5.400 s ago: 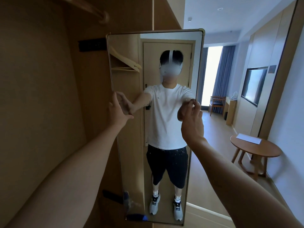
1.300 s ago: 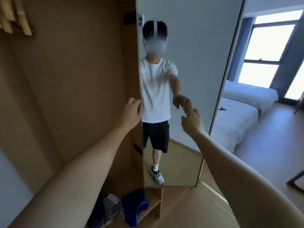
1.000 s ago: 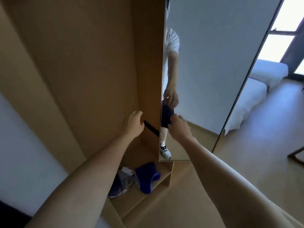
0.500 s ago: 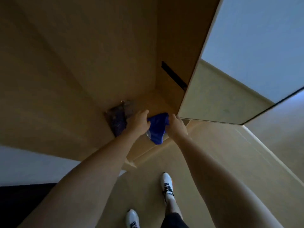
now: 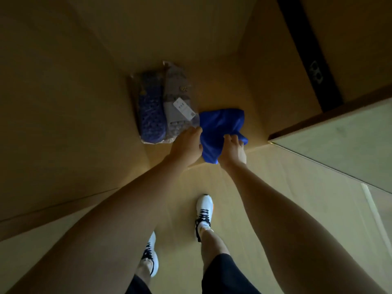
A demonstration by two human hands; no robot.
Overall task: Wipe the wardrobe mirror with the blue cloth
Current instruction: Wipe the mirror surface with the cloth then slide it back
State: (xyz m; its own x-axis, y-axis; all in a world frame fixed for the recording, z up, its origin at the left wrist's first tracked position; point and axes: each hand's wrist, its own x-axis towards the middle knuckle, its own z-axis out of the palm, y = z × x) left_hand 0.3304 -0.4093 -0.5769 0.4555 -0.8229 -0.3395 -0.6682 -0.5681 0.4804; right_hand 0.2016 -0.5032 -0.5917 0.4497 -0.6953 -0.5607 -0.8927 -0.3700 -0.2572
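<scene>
I look straight down into the bottom of the wardrobe. The blue cloth [image 5: 218,129] is bunched up over the wardrobe's bottom shelf, gripped from both sides. My left hand [image 5: 186,147] holds its left edge and my right hand [image 5: 232,150] clutches its lower right part. The wardrobe mirror [image 5: 339,143] shows only as its lower corner at the right edge, swung out from the wardrobe, apart from both hands.
A plastic-wrapped pair of slippers [image 5: 161,105] lies on the wardrobe floor [image 5: 214,85] just left of the cloth. A dark strip [image 5: 307,52] runs up the wardrobe's inner right wall. My two white sneakers [image 5: 203,211] stand on the wooden floor below.
My hands left the mirror's edges and went down to the wardrobe bottom. Both closed on the blue cloth, and my view tilted from the mirror to the floor.
</scene>
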